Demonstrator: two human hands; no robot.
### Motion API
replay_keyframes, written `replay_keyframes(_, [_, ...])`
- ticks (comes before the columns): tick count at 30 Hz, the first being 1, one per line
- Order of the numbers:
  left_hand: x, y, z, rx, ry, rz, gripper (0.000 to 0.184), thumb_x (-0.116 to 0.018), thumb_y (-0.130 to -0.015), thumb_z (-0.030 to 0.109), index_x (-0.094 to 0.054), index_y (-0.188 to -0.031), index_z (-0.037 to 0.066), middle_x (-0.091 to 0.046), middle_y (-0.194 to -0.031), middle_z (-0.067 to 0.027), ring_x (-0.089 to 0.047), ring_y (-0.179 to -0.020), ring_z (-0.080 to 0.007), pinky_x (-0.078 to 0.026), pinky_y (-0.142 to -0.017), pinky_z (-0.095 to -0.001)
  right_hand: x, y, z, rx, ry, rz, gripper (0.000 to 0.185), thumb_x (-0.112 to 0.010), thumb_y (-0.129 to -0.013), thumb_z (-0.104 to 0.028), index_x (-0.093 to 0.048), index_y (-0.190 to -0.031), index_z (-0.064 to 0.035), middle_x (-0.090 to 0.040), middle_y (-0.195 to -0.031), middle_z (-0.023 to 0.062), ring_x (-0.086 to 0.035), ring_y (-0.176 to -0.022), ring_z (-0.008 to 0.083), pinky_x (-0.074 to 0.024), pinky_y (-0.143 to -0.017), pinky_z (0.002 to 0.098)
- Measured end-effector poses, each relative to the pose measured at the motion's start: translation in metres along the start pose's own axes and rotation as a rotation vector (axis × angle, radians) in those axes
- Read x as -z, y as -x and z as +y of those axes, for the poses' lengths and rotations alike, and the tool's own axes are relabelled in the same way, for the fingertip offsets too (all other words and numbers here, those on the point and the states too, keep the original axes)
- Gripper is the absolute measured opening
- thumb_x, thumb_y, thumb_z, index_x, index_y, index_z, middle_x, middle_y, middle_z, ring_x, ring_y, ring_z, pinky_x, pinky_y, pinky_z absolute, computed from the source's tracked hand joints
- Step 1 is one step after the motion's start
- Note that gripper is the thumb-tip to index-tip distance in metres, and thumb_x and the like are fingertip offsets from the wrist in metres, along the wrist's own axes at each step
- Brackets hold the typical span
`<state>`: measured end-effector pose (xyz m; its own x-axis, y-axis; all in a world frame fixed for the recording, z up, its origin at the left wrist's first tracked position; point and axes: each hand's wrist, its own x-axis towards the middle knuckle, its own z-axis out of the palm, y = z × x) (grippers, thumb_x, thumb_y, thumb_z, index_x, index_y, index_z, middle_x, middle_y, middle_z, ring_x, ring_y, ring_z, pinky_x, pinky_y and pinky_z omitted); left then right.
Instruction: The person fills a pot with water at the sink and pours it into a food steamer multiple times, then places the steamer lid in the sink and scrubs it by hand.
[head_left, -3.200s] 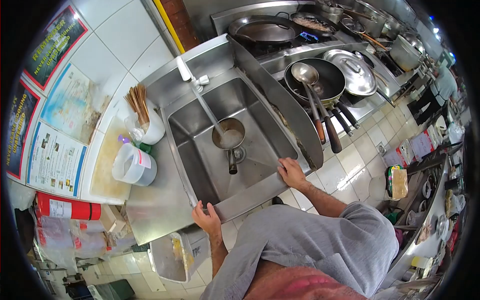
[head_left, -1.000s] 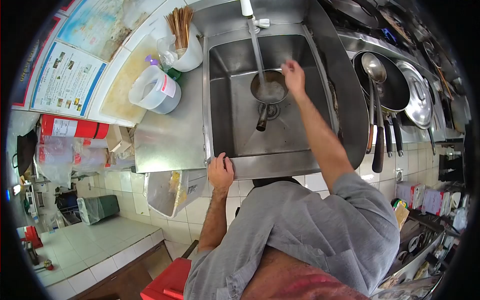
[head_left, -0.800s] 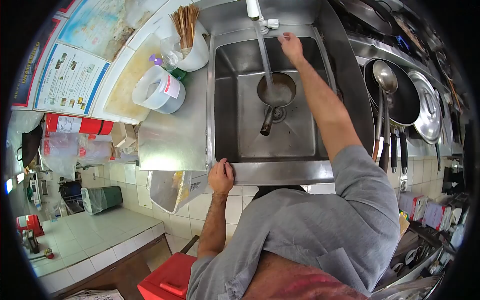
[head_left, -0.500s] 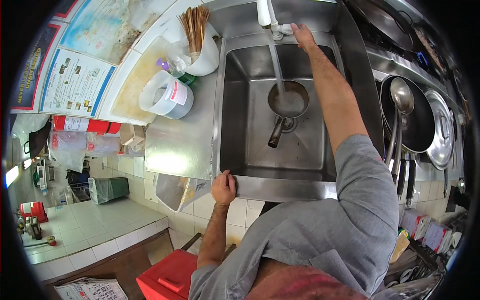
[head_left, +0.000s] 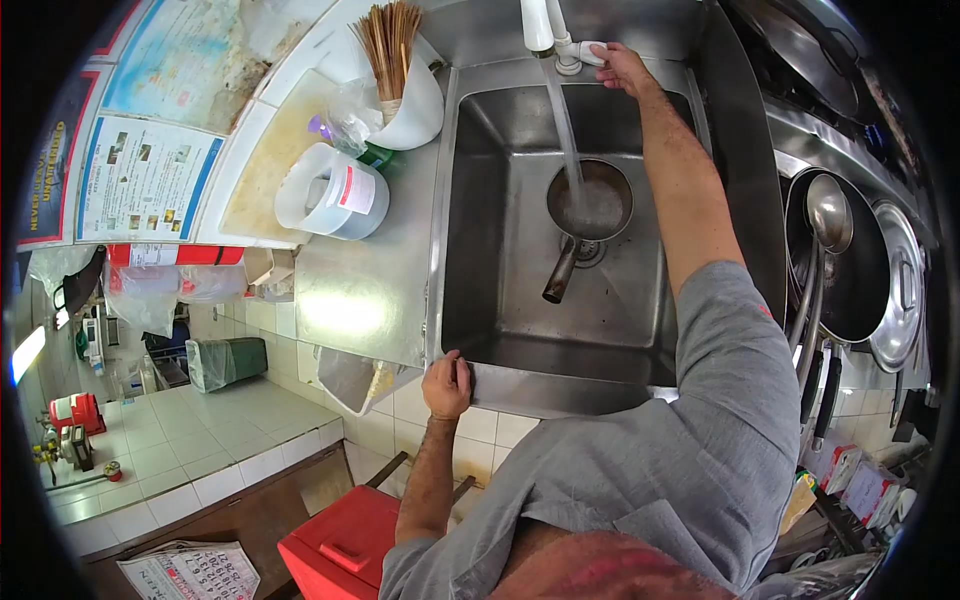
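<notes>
At the back of the metal sink (head_left: 560, 393), my right hand (head_left: 622, 70) has its fingers closed on the white tap knob (head_left: 592, 53). Water (head_left: 562, 120) streams from the white spout (head_left: 537, 25) into a small pot (head_left: 590, 198). The pot sits in the basin beside the drain (head_left: 590, 252), its dark handle (head_left: 560, 272) pointing toward me. My left hand (head_left: 447, 386) rests on the sink's front left corner, its fingers curled over the rim.
Left of the basin stand a labelled white tub (head_left: 335, 200) and a white container (head_left: 412, 110) of thin sticks. To the right are a black wok (head_left: 860, 260) with ladles and a metal lid (head_left: 900, 285). A red box (head_left: 345, 545) is below left.
My right hand has moved from the sink's front edge, over the pot and back to the tap knob, and has closed on it. My left hand has stayed at the front left corner.
</notes>
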<state>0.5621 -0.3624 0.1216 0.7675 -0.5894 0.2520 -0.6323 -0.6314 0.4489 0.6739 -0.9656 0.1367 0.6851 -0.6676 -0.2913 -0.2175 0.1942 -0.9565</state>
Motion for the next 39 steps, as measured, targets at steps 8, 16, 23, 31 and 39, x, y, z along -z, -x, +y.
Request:
replay_keyframes(8, [-0.002, 0.002, -0.004, -0.014, -0.019, -0.002, 0.012, -0.058, -0.078, 0.010, -0.059, -0.089, 0.004, -0.052, -0.062, -0.0080, -0.050, -0.054, -0.0250, -0.041, -0.051, -0.0357, 0.000, 0.001, 0.000, 0.045, 0.010, 0.000, 0.053, -0.066, -0.077, -0.032, -0.041, -0.120, -0.0147, -0.055, -0.089, 0.0023, -0.054, -0.063, 0.0104, -0.0425, -0.047, 0.0249])
replay_keyframes(16, [-0.001, 0.001, -0.002, 0.026, -0.009, -0.009, 0.011, -0.058, -0.078, 0.009, -0.059, -0.088, 0.003, -0.054, -0.064, -0.0097, -0.052, -0.056, -0.0265, -0.042, -0.052, -0.0358, -0.002, 0.006, 0.000, 0.093, 0.114, 0.045, 0.052, -0.066, -0.076, -0.029, -0.043, -0.121, -0.0191, -0.056, -0.098, 0.0009, -0.054, -0.064, 0.0098, -0.0419, -0.047, 0.0225])
replay_keyframes(23, [0.001, 0.001, -0.001, 0.040, 0.004, -0.015, 0.011, -0.057, -0.079, 0.008, -0.059, -0.087, 0.003, -0.057, -0.068, -0.0112, -0.054, -0.058, -0.0280, -0.043, -0.053, -0.0364, -0.004, 0.006, 0.001, 0.140, 0.165, 0.087, 0.051, -0.068, -0.074, -0.025, -0.045, -0.118, -0.0177, -0.058, -0.095, 0.0018, -0.054, -0.061, 0.0095, -0.0403, -0.043, 0.0241])
replay_keyframes(31, [0.000, 0.000, 0.000, 0.009, 0.012, 0.023, 0.011, -0.057, -0.079, 0.009, -0.059, -0.088, 0.003, -0.055, -0.067, -0.0103, -0.053, -0.057, -0.0275, -0.043, -0.053, -0.0359, -0.004, -0.001, 0.009, 0.232, 0.215, 0.119, 0.055, -0.069, -0.073, -0.025, -0.043, -0.121, -0.0169, -0.059, -0.092, 0.0064, -0.056, -0.058, 0.0122, -0.0387, -0.040, 0.0257])
replay_keyframes(39, [-0.001, 0.001, -0.001, 0.043, 0.002, 0.007, 0.010, -0.057, -0.079, 0.008, -0.059, -0.088, 0.004, -0.053, -0.064, -0.0096, -0.052, -0.055, -0.0266, -0.041, -0.051, -0.0358, -0.004, 0.003, 0.009, 0.232, 0.249, 0.124, 0.060, -0.069, -0.073, -0.029, -0.040, -0.124, -0.0162, -0.058, -0.089, 0.0082, -0.053, -0.053, 0.0127, -0.0358, -0.037, 0.0260])
